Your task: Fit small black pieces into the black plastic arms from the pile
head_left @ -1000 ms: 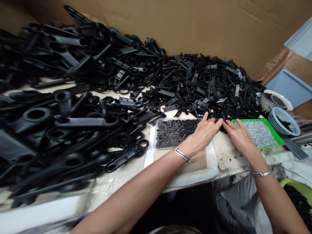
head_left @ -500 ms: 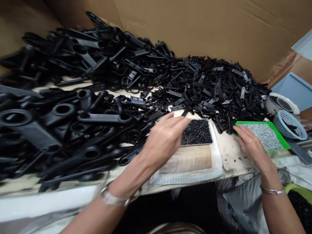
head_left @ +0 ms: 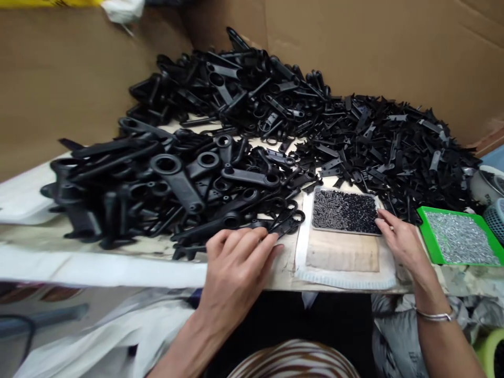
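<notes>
Bar of black plastic (head_left: 284, 226), narrow and dull-shiny, ends in a round open ring toward its upper right; its lower end goes out of sight behind my fingers. It lies slantwise near the front of the desk (head_left: 285, 270), at the right end of a heap of black bars (head_left: 177, 184), many ringed like it and tangled every which way. My left grip (head_left: 236, 262) is half curled over the near end, fingers bent and side by side; I cannot tell whether they have closed on the bar. My right grip (head_left: 405, 241) has thumb and forefinger close together at the right edge of a clear tray (head_left: 346, 231) of tiny dark pieces, and whether anything is pinched there I cannot tell.

For moving, the ring end sits just beside the left border of the white pad (head_left: 302, 257) beneath that tray. Bare desk shows between my left grip and the pad, with the front edge close below. Another narrow strip separates pad and green tray (head_left: 431, 239), but my right forearm crosses it. Behind, smaller black parts (head_left: 394, 136) bank up against brown cardboard (head_left: 374, 47), leaving little space past the clear tray's far edge.
</notes>
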The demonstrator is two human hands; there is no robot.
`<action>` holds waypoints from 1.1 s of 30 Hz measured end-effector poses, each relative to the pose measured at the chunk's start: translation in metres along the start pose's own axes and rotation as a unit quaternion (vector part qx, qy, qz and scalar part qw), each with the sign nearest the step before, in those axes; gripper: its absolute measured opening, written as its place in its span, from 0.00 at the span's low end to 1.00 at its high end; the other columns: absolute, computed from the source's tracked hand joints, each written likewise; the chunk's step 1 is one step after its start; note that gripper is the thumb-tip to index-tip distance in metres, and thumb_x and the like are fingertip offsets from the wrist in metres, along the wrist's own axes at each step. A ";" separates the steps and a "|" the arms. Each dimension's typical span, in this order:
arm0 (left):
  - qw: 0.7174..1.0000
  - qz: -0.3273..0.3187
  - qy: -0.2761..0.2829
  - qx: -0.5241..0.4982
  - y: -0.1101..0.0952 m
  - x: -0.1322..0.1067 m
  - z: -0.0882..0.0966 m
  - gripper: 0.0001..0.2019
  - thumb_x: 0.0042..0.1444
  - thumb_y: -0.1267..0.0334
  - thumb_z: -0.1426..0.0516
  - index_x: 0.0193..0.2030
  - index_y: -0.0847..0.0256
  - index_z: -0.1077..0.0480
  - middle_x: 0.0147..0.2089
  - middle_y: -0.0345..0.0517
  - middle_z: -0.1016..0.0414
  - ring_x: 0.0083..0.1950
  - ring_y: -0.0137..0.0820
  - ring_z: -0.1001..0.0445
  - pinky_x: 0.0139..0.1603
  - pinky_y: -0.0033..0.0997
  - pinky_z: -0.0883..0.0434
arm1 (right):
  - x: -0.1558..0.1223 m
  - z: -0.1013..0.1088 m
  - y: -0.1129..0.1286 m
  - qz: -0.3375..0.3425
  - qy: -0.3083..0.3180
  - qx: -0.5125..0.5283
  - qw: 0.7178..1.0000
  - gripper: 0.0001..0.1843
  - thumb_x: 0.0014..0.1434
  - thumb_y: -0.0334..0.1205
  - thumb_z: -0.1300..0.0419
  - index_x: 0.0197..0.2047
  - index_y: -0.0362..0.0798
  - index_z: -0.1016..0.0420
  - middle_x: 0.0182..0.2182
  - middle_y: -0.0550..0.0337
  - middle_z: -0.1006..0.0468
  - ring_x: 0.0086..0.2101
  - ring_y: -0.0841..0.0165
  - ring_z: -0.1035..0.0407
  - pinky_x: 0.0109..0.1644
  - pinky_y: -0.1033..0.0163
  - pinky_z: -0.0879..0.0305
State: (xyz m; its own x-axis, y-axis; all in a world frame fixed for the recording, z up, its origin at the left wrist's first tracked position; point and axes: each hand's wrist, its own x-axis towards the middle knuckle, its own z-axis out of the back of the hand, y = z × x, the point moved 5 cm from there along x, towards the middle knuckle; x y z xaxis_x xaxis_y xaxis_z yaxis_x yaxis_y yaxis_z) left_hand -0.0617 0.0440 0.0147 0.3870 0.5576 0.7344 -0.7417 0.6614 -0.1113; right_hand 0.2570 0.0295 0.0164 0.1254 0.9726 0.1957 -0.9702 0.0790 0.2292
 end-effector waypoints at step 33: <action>0.979 -0.032 0.021 -0.200 -0.026 -0.022 -0.004 0.14 0.63 0.75 0.48 0.53 0.62 0.30 0.51 0.55 0.21 0.54 0.37 0.24 0.54 0.42 0.25 | -0.037 0.010 0.035 0.017 -0.127 0.133 0.983 0.15 0.63 0.44 0.42 0.50 0.51 0.21 0.50 0.52 0.20 0.49 0.60 0.25 0.53 0.50 0.27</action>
State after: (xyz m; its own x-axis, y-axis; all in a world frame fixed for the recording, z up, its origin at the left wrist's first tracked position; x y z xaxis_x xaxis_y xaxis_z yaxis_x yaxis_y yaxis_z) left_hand -0.0487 0.0164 -0.0013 0.4542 0.5224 0.7216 -0.4449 0.8348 -0.3243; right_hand 0.2203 -0.0054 0.0266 0.1743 0.8854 0.4309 -0.8900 -0.0456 0.4536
